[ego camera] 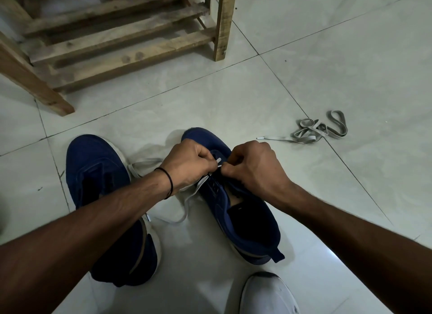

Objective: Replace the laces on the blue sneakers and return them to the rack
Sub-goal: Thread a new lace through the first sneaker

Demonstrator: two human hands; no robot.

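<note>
Two blue sneakers stand on the tiled floor, toes pointing away from me. The left sneaker (93, 173) has no lace in its eyelets. Over the right sneaker (247, 222) both hands work at the front eyelets. My left hand (189, 166) pinches a pale grey lace (187, 201) near its white tip. My right hand (254, 168) pinches the lace's other tip just beside it. The lace's slack trails on the floor between the two shoes. Fingers hide the eyelets themselves.
A second grey lace (320, 131) lies bunched on the floor to the right. The wooden slatted rack (121, 47) stands at the upper left. A white shoe toe (268, 295) shows at the bottom edge.
</note>
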